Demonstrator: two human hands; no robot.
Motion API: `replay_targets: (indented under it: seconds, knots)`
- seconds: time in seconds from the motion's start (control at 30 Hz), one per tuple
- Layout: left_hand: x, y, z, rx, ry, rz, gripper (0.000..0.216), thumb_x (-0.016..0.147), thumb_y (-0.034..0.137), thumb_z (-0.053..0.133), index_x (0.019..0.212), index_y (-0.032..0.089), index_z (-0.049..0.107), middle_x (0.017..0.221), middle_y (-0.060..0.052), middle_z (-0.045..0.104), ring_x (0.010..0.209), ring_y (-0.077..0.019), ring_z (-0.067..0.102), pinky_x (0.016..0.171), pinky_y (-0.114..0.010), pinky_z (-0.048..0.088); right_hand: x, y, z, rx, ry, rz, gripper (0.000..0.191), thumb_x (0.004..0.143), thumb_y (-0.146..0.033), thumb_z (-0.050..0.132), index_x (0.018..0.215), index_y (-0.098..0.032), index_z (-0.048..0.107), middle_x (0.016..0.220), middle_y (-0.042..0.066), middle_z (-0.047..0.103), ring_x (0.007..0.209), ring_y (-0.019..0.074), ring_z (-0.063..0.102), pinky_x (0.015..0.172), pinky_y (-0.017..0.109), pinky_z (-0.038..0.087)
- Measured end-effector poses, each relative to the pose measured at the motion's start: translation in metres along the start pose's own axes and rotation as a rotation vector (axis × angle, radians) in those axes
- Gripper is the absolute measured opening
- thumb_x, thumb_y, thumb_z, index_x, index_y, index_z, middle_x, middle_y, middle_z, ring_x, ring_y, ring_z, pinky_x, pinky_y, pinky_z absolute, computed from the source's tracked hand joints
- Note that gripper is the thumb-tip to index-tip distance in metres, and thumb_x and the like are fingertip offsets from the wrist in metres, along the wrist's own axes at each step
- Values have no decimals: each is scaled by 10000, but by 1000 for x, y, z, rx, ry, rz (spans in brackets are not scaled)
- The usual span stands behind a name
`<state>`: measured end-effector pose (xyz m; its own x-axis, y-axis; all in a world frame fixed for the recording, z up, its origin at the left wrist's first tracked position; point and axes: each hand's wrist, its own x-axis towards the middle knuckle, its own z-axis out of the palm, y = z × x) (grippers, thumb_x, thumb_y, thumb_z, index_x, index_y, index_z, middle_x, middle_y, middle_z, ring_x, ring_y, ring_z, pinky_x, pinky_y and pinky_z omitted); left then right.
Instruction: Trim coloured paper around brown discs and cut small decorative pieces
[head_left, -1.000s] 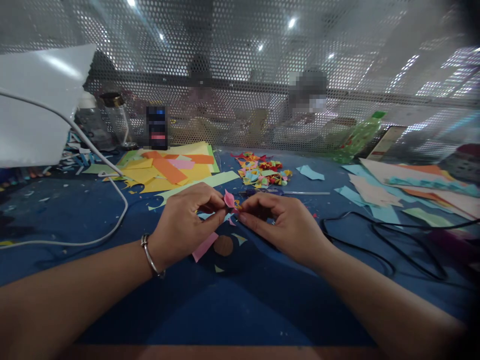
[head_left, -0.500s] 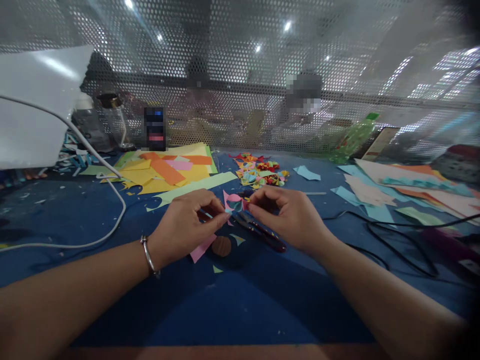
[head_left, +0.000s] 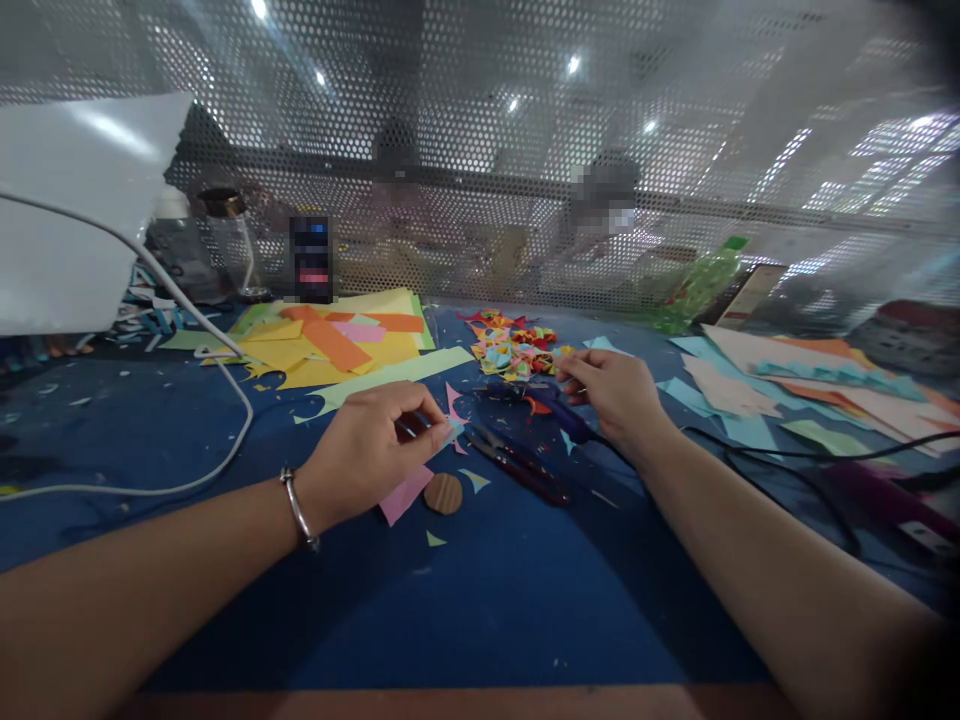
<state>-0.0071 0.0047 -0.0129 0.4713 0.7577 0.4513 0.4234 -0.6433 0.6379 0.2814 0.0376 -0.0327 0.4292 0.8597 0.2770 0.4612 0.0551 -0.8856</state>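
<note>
By pale-blue scrap (head_left: 457,431): left hand (head_left: 375,437) | by multicoloured curled papers (head_left: 514,350): right hand (head_left: 621,402) | grips unclear

the worktop (head_left: 465,620) is deep blue. the wooden disc (head_left: 444,493) is brown with darker striped grain; the paper strip (head_left: 405,495) beside it is pink. the heap of paper pieces (head_left: 514,350) mixes red, orange, yellow, green and light blue. the scissor handles (head_left: 541,484) are dark red, the bracelet (head_left: 300,520) silver, the perforated screen (head_left: 480,150) grey, dotted with holes.

No text, brand or number is legible: the dark phone (head_left: 312,258) is pixelated, and the purple device's (head_left: 896,508) white patch (head_left: 927,537) is too small to read.
</note>
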Motion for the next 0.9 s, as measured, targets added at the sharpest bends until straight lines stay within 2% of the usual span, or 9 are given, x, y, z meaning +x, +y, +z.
replay_targets:
  seconds: [0.13,0.27,0.37,0.5,0.53,0.6,0.67,0.8,0.9]
  knots:
    - [3,-3,-6,21,53,1,69,828,207,638,777,178,675,729,-12,706,624,-115,629,596,-231,526,-19,-17,-2,-30,-71,-75,274,769,-441,682,698,-182,632,639,26,638,486,111,527,469,255,466]
    - [11,-16,-14,93,65,8,117,863,249,596,836,179,685,778,-21,714,658,-123,628,606,-234,498,-35,-31,0,-107,-206,-180,228,757,-402,721,714,-184,667,608,-5,609,506,114,501,516,259,416]
    - [17,-25,-22,205,-63,-69,132,842,265,591,795,190,689,762,-18,711,671,-144,620,592,-246,454,-45,-36,3,-209,-394,-282,200,796,-376,685,741,-184,679,616,-8,600,536,125,517,540,262,407]
    - [21,-22,-33,308,-430,-240,206,792,381,619,847,207,714,823,-22,708,722,-172,613,621,-263,417,-58,-45,7,-367,-668,-377,220,857,-382,601,788,-184,669,631,-1,629,566,137,551,542,247,403]
    - [21,-19,-35,325,-469,-252,254,777,422,627,881,207,714,877,-32,705,776,-187,614,648,-269,414,-61,-47,7,-404,-723,-385,224,868,-378,586,784,-185,662,623,-2,630,556,134,549,538,243,398]
    - [19,-12,-37,386,-510,-235,327,737,460,656,936,204,701,958,-53,687,880,-222,600,706,-287,402,-64,-51,7,-479,-811,-397,204,881,-354,572,802,-186,656,633,0,642,554,134,561,542,242,395]
    - [17,-7,-38,420,-531,-218,350,714,467,669,942,202,685,946,-56,673,879,-231,588,701,-293,382,-65,-53,7,-542,-862,-402,173,882,-323,568,809,-189,650,650,5,654,567,140,579,551,245,394]
    - [14,-7,-37,334,-606,-247,354,704,460,676,950,206,659,729,1,609,659,-176,539,573,-272,315,-65,-54,5,-627,-910,-381,135,872,-299,583,791,-200,626,648,3,649,566,143,579,542,245,375]
    - [14,-9,-36,249,-606,-259,326,700,406,687,951,201,656,665,29,537,592,-146,494,531,-259,281,-65,-53,5,-654,-925,-357,121,857,-294,610,775,-205,599,615,-10,626,543,135,560,519,238,355]
